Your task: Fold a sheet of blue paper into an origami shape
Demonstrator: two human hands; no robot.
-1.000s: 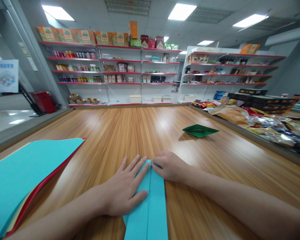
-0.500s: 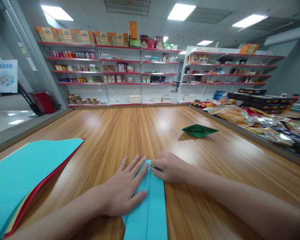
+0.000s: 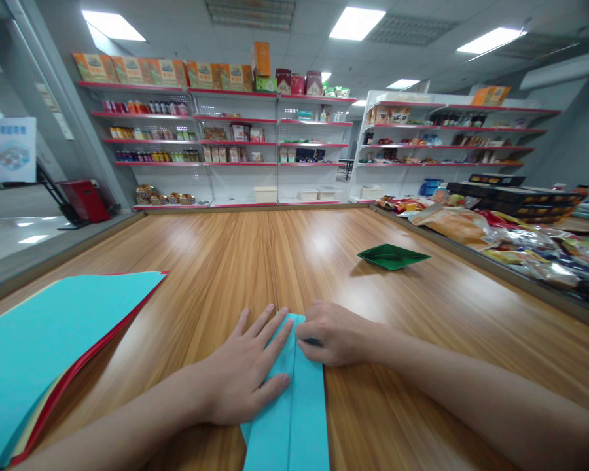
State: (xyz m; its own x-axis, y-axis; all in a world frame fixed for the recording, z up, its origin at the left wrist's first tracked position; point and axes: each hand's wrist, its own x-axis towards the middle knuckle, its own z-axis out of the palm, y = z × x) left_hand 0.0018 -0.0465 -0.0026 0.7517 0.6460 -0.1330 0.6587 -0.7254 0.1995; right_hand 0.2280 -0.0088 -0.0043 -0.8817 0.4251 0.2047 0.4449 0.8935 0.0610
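Observation:
A strip of folded light-blue paper lies lengthwise on the table in front of me, with a line running down its middle. My left hand rests flat on its left side, fingers spread and palm down. On the upper right part of the strip is my right hand, its fingers curled in. Thumb and forefinger tips press on the paper close to the middle line; a dark gap shows between them, with nothing visible held. Farther off to the right sits a green folded paper shape, hollow like a boat.
A stack of coloured sheets, blue on top with red and cream below, lies at left on the wooden table. Packaged snacks and black boxes line the right side. Stocked shelves stand beyond the far edge.
My right hand has slid a little toward me along the strip, uncovering its upper right corner. My left hand stays in place.

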